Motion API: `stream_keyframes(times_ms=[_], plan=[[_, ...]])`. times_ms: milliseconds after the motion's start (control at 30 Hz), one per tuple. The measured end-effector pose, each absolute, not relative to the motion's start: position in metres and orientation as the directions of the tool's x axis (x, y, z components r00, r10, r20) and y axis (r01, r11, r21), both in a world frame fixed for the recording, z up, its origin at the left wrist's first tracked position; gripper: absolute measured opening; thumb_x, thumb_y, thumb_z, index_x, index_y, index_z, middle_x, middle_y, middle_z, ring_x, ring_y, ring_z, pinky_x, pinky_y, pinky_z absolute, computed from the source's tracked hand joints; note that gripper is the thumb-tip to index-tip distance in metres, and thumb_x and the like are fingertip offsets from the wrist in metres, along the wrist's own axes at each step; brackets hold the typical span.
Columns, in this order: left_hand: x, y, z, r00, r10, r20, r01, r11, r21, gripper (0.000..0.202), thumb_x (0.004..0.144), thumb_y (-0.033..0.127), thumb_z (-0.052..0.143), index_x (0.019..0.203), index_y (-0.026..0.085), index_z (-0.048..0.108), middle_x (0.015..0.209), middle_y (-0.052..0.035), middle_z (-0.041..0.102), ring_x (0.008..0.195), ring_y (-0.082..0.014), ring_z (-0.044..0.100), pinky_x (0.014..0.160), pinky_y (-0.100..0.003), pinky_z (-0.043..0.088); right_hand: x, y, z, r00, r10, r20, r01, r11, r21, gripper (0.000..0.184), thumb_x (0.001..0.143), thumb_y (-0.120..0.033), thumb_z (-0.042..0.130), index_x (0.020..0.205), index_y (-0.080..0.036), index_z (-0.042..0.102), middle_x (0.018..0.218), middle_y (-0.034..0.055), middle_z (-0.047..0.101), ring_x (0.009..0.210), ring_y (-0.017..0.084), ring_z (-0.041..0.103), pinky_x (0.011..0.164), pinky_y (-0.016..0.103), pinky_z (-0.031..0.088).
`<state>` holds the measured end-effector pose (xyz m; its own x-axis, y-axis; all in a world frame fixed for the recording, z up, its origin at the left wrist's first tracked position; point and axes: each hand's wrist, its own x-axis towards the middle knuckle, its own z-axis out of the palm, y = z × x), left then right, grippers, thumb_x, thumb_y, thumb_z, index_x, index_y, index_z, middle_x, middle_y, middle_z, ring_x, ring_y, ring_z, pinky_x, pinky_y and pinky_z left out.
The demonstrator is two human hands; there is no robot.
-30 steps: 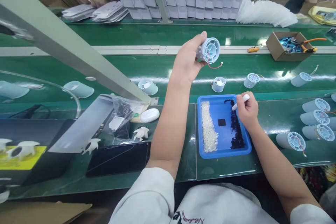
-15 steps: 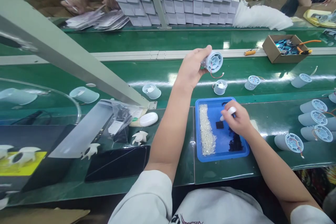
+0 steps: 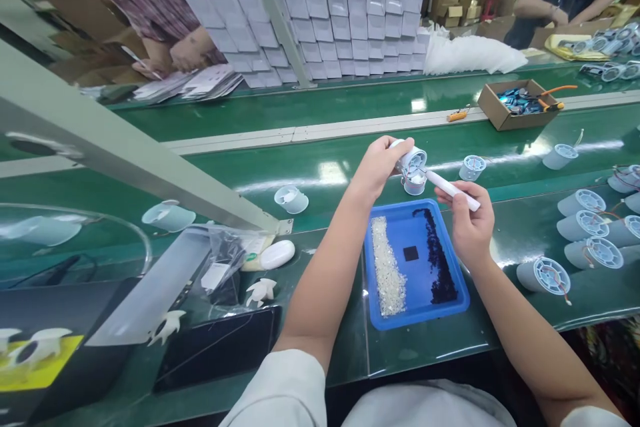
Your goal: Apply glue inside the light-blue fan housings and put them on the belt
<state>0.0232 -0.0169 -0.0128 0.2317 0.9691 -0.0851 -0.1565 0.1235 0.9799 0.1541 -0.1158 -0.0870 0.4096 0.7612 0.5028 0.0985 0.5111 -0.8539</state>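
Observation:
My left hand (image 3: 375, 170) grips a light-blue plastic cylinder (image 3: 414, 159) with a spoked end, tilted toward me above the blue tray. In my right hand (image 3: 473, 230) is a white pen-shaped tool (image 3: 453, 191), its thin tip at the cylinder's spoked end. Whether the tip touches it, I cannot tell. Below lies the blue tray (image 3: 419, 324), with small clear pieces (image 3: 389, 270) along its left side, small black pieces (image 3: 443, 273) along its right and a black square (image 3: 411, 253) between them. Another light-blue cylinder (image 3: 415, 185) stands just behind the tray, partly hidden.
Several light-blue cylinders (image 3: 543, 276) stand at the right. A cardboard box (image 3: 505, 119) with blue items and orange-handled pliers sits beyond. A slanting metal post (image 3: 150, 153) crosses the left side. Two people (image 3: 187, 50) work across the bench.
My right hand has lifted the white tool out of the tray up to the cylinder's spoked end. My left hand holds the cylinder lower, nearer the tray. The camera view has shifted.

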Motion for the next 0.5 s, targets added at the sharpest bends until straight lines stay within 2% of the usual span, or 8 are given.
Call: stream_keyframes(times_ms=[400, 500], plan=[[0.0286, -0.0214, -0.0120, 0.257, 0.964, -0.065, -0.112, 0.096, 0.989, 0.028, 0.081, 0.021, 0.067, 0.067, 0.018, 0.043, 0.063, 0.0048, 0.050, 0.054, -0.0058, 0.048, 0.053, -0.020, 0.040, 0.1548, -0.1167, -0.0867, 0.415, 0.760, 0.500, 0.148, 0.486, -0.861, 0.024, 0.091, -0.047, 0.057, 0.102, -0.024, 0.058, 0.094, 0.0050, 0.072, 0.087, 0.020, 0.073, 0.080, 0.038, 0.059], [0.0332, -0.0242, -0.0127, 0.255, 0.966, -0.039, -0.154, 0.081, 0.985, 0.028, 0.079, 0.018, 0.068, 0.065, 0.019, 0.043, 0.061, 0.0051, 0.048, 0.053, -0.0056, 0.046, 0.052, -0.020, 0.038, 0.1570, -0.1176, -0.0863, 0.406, 0.773, 0.487, 0.237, 0.426, -0.873, 0.024, 0.092, -0.045, 0.055, 0.104, -0.024, 0.058, 0.084, 0.0028, 0.070, 0.073, 0.018, 0.068, 0.069, 0.034, 0.056]])
